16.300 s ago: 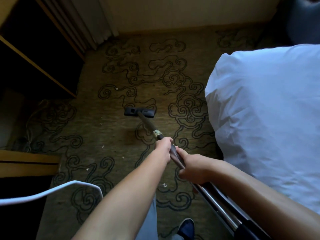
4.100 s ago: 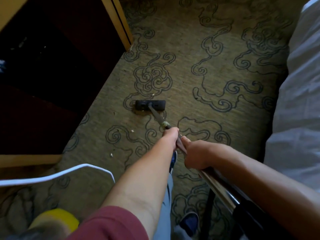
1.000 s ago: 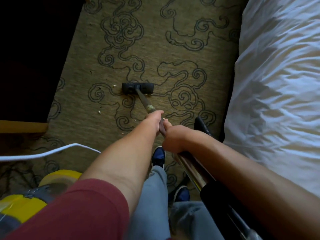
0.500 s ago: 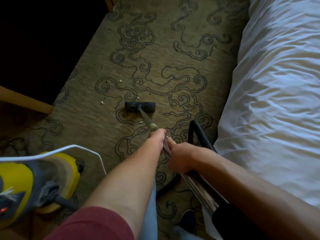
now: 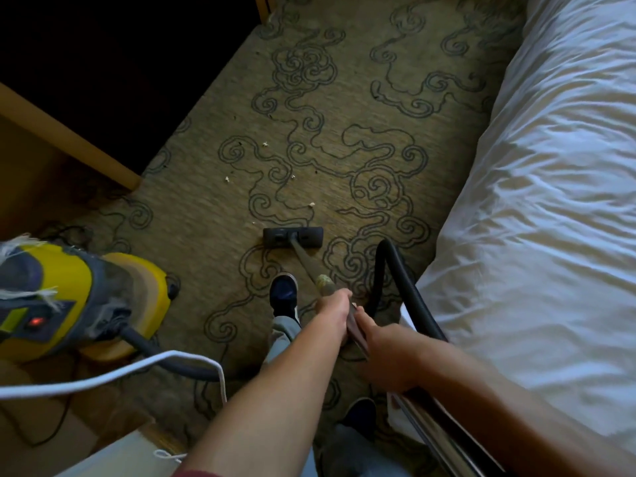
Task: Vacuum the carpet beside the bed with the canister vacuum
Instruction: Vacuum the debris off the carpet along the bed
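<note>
1. Olive carpet (image 5: pixel 344 108) with dark swirl outlines runs between a dark wooden cabinet (image 5: pixel 86 146) and the white-sheeted bed (image 5: pixel 550 201); pale crumbs (image 5: pixel 228 179) lie scattered on it
2. Both hands are closed round the wand (image 5: pixel 304 258): left hand (image 5: pixel 332 306) ahead, right hand (image 5: pixel 385 352) just behind
3. Black floor head (image 5: pixel 293 237) sits flat on the carpet, near the crumbs
4. Yellow canister vacuum (image 5: pixel 79 297) stands at left; its black hose (image 5: pixel 406 287) loops beside the bed
</note>
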`<state>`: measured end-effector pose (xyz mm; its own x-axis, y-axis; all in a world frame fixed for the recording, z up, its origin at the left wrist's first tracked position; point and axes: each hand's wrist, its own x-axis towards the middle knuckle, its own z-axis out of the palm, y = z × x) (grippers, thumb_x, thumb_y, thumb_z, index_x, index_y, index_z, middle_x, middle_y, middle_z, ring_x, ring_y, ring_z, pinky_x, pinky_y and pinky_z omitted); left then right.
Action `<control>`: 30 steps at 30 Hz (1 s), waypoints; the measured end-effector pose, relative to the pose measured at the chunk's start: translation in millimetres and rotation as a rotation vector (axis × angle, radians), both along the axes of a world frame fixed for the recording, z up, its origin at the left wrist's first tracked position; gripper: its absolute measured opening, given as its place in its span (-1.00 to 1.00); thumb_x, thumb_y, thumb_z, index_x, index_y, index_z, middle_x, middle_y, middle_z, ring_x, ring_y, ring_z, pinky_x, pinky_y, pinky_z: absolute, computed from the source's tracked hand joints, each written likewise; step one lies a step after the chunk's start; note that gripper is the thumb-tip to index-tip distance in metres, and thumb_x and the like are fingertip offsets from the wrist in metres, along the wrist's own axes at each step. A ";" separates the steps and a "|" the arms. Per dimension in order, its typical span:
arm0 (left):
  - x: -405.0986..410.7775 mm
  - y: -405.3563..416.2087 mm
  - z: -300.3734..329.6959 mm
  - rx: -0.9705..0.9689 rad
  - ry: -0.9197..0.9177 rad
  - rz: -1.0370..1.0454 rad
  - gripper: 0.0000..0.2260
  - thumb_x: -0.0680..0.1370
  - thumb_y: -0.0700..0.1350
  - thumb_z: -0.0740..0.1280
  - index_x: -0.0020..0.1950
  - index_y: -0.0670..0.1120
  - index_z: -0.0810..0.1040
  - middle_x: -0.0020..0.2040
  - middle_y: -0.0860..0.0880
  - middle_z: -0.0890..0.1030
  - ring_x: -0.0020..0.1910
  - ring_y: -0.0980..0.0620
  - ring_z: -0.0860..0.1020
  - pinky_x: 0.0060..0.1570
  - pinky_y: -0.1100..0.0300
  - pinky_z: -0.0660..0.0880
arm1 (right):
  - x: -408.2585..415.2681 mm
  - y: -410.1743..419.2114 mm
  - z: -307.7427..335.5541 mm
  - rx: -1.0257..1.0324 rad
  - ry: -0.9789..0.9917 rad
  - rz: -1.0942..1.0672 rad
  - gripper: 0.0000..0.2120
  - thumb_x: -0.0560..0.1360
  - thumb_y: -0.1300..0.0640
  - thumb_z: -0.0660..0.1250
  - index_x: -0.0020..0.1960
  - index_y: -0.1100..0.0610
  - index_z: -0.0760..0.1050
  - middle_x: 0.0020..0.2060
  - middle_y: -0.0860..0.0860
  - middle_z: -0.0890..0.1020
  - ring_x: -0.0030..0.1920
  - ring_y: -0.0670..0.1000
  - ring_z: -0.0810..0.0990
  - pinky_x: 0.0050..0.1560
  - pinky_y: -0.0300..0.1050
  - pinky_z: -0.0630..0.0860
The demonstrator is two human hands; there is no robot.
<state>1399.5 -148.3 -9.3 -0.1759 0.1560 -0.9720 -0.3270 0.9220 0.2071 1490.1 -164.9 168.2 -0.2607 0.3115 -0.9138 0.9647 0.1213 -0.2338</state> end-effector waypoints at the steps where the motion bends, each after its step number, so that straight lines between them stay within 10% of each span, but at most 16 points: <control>1: -0.2 -0.3 -0.7 0.007 0.003 -0.002 -0.77 0.55 -0.12 0.36 0.17 -0.18 0.49 0.11 -0.23 0.67 -0.04 -0.13 0.64 0.09 -0.03 0.61 | 0.7 -0.2 -0.1 0.010 0.010 -0.005 -0.13 0.58 0.08 0.27 0.58 0.08 -0.32 0.17 0.18 0.58 0.09 0.10 0.59 0.13 -0.06 0.52; 4: -9.0 14.1 -14.4 0.007 0.052 -0.066 -0.79 0.54 -0.08 0.40 0.10 -0.16 0.52 -0.14 -0.16 0.63 -0.25 -0.12 0.61 -0.35 0.15 0.52 | 1.2 15.2 -6.5 0.010 0.029 -0.047 -0.11 0.55 0.10 0.30 0.58 0.04 -0.30 0.21 0.16 0.56 0.12 0.10 0.59 0.17 -0.05 0.52; 10: -41.2 89.2 -31.2 0.087 0.056 -0.090 -0.52 0.52 -0.17 0.36 0.43 -0.27 0.49 0.21 -0.25 0.63 0.09 -0.18 0.61 0.14 -0.07 0.55 | -31.6 82.9 -29.2 0.042 0.043 -0.091 -0.13 0.53 0.07 0.30 0.59 0.05 -0.24 0.30 0.14 0.50 0.20 0.12 0.55 0.17 -0.05 0.49; 19: -104.2 240.0 -54.8 0.150 0.113 -0.133 -0.55 0.49 -0.16 0.36 0.37 -0.28 0.54 0.24 -0.26 0.64 0.15 -0.25 0.64 0.12 -0.13 0.59 | -91.4 223.9 -56.2 0.089 0.090 -0.081 -0.20 0.54 0.06 0.32 0.59 0.07 -0.11 0.24 0.11 0.53 0.10 0.10 0.55 -0.07 -0.16 0.39; 24: -143.8 335.5 -58.8 0.143 0.065 -0.109 -0.86 0.47 -0.17 0.33 0.01 -0.11 0.49 -0.09 -0.15 0.53 -0.24 -0.11 0.53 -0.07 0.05 0.44 | -132.3 316.9 -62.3 0.116 0.094 -0.077 -0.24 0.51 0.07 0.33 0.57 0.07 -0.02 0.09 0.10 0.58 -0.10 0.04 0.54 -0.22 -0.17 0.43; 28: -186.2 412.6 -57.5 0.178 0.067 -0.162 -0.68 0.52 -0.14 0.31 0.28 -0.05 0.50 -0.04 -0.15 0.52 -0.12 -0.09 0.51 -0.19 0.15 0.42 | -173.5 388.5 -66.9 0.140 0.139 -0.041 -0.40 0.58 0.11 0.27 0.53 0.16 0.11 0.33 0.17 0.46 0.21 0.11 0.49 0.05 -0.12 0.36; 30: -210.5 451.1 -63.2 0.185 0.101 -0.232 -0.88 0.56 -0.14 0.27 0.05 -0.13 0.52 -0.13 -0.17 0.48 -0.22 -0.06 0.48 -0.30 0.19 0.36 | -193.1 421.6 -69.3 0.156 0.175 -0.083 -0.49 0.57 0.11 0.29 0.47 0.16 0.25 0.31 0.18 0.49 0.26 0.19 0.49 0.10 -0.07 0.42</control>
